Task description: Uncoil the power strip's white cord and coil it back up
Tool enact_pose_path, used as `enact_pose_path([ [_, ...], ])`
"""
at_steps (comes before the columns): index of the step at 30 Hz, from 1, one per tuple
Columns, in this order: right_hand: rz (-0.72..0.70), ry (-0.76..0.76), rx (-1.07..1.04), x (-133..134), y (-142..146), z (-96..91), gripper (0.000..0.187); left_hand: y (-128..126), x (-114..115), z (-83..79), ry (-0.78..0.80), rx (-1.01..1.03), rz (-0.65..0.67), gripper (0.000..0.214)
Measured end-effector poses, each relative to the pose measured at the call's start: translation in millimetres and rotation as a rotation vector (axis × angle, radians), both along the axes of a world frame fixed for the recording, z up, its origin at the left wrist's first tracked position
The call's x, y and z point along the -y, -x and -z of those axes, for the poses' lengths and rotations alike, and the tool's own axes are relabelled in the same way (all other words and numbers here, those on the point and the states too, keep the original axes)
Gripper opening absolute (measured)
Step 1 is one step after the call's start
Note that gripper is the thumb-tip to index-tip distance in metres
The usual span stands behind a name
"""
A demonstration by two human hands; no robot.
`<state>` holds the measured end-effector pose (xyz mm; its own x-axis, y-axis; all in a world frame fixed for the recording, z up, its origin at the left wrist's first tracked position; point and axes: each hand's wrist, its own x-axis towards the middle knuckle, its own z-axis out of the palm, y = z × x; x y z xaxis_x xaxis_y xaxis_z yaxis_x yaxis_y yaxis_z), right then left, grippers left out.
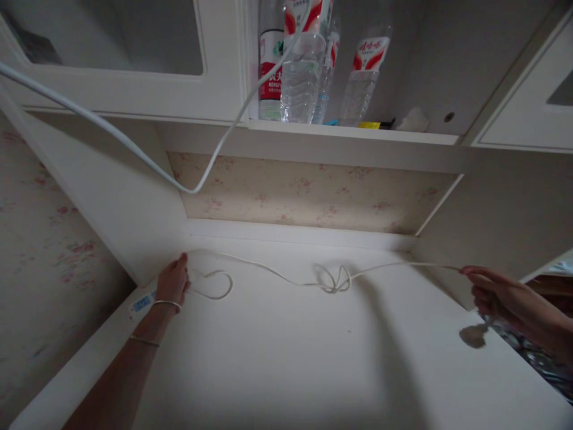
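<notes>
A thin white cord (268, 270) stretches between my two hands over a white desktop, with a loopy knot (336, 285) near its middle. At the left, my left hand (173, 279) is closed around one part of the cord, low over the desktop. A loose loop of cord curls out just right of those fingers. My right hand (504, 295) pinches the other stretch at the right side, raised above the desk edge. Below that hand hangs a blurred beige piece (474, 335), whose kind I cannot make out. A white tag with blue print (142, 303) lies beside my left wrist.
A thick white cable (120, 136) droops across the upper left, in front of the cabinet. Several plastic bottles (303, 77) stand on the open shelf (358, 132) above. Side panels (107, 197) bound the desktop (268, 358) left and right.
</notes>
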<state>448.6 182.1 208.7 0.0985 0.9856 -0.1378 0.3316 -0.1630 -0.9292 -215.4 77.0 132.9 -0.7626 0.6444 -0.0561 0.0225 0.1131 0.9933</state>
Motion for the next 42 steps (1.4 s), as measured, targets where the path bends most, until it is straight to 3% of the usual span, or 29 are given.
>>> enact_pose_path([
  [3,-0.125,0.127,0.01,6.6,44.7,-24.7,0.023,-25.1,-2.8,-8.5,-0.126,0.144,0.086,0.038],
  [5,-0.308,0.148,0.074,13.8,73.1,-36.5,0.029,-41.6,-0.3,-15.1,-0.201,0.214,0.195,0.037],
  [8,-0.564,-0.063,0.418,27.4,111.1,-43.7,0.033,-60.5,5.9,-26.0,-0.298,0.289,0.351,0.029],
  [11,-0.577,-0.287,0.979,41.8,144.2,-44.6,0.027,-69.7,10.6,-34.6,-0.35,0.324,0.443,0.03],
  [13,-0.549,-0.357,1.157,50.6,164.4,-46.8,0.038,-72.5,11.9,-36.6,-0.376,0.348,0.507,0.034],
  [16,-0.606,-0.317,0.966,62.3,194.4,-53.9,0.054,-78.6,11.9,-33.3,-0.369,0.343,0.581,0.041],
  [21,-0.657,-0.026,0.247,79.0,252.2,-57.5,0.05,-105.4,13.5,-24.9,-0.188,0.14,0.663,0.04],
  [25,-0.824,-0.055,-0.065,86.5,306.2,-42.5,0.044,-133.3,24.7,-30.8,-0.101,0.017,0.9,0.034],
  [29,-0.911,-0.155,-0.185,84.7,355.7,-18.5,0.046,-157.3,37.6,-34.8,-0.181,-0.002,1.1,0.035],
  [33,-0.973,-0.076,-0.277,78.1,385.0,1.1,0.039,-166.8,42.0,-24.8,-0.163,-0.213,0.893,0.013],
  [35,-0.971,-0.046,-0.361,74.6,387.7,10.0,0.035,-165.0,42.2,-20.2,-0.138,-0.315,0.782,0.013],
  [38,-0.895,-0.093,-0.46,69.3,377.0,28.3,0.029,-159.0,43.6,-19.9,-0.112,-0.392,0.735,0.019],
  [42,-0.963,-0.232,-0.137,62.6,354.4,61.0,0.021,-155.1,46.7,-25.4,-0.042,-0.506,0.755,0.024],
])
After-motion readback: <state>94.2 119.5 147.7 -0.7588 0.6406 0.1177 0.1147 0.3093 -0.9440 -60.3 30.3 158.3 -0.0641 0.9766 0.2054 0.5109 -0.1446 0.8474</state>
